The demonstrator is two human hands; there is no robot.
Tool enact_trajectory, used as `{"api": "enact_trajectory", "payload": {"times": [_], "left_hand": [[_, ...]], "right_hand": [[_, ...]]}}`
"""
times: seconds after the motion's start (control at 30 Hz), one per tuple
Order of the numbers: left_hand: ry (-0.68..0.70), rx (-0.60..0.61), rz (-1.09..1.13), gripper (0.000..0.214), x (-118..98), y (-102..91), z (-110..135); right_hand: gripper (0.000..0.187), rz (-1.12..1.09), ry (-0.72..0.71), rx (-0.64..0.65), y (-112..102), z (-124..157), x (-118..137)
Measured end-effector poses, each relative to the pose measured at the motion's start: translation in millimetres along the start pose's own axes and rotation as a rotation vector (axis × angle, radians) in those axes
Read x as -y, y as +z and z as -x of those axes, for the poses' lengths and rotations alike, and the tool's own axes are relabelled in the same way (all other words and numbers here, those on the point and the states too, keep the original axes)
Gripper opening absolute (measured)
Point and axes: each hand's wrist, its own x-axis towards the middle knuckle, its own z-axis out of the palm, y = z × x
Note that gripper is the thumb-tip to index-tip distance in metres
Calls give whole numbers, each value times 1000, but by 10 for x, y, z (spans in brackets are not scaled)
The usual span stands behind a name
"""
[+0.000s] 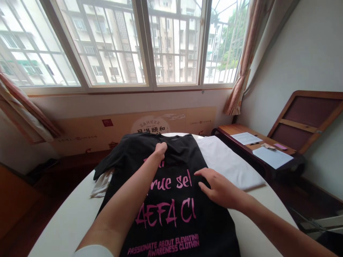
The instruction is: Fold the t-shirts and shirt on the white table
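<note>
A black T-shirt (171, 200) with pink lettering lies spread flat on a round white table (61, 221). My left hand (160, 149) reaches far forward to the collar end; its fingers are curled down and pinch the black fabric there. My right hand (218, 187) rests flat on the shirt's right side, fingers stretched out and pointing left across the print. A folded white garment (227, 162) lies on the table to the right of the black shirt, partly under it. Another bit of white cloth (102, 184) peeks out beneath the shirt's left sleeve.
A dark wooden side table (241, 132) with sheets of paper (272, 157), a pen and a small pink item stands at the right. A wooden-framed board (308, 119) leans on the wall behind it. Barred windows, curtains and a printed cardboard panel (150, 125) fill the back.
</note>
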Motion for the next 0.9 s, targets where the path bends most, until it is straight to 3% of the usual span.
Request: {"api": "enact_trajectory", "payload": {"times": [0.1, 0.2, 0.43, 0.57, 0.67, 0.77, 0.83, 0.9], "left_hand": [[-27, -30, -97, 25, 54, -3, -99], [1, -36, -155, 21, 35, 65, -206], [410, -98, -231, 24, -183, 213, -376], [427, -168, -380, 31, -177, 114, -349], [436, -215, -482, 39, -86, 38, -82], [633, -197, -662, 40, 48, 32, 419], [619, -43, -817, 25, 154, 67, 760], [379, 199, -901, 26, 257, 123, 999]], "right_hand": [[52, 176, 39, 42, 215, -186, -310], [64, 201, 29, 125, 323, -156, -414], [69, 104, 26, 172, 190, -112, -432], [63, 48, 31, 152, 170, -120, -473], [57, 60, 53, 185, 183, -102, -503], [57, 77, 51, 219, 198, -93, -535], [58, 75, 39, 229, 217, -103, -551], [62, 59, 28, 227, 248, -126, -560]]}}
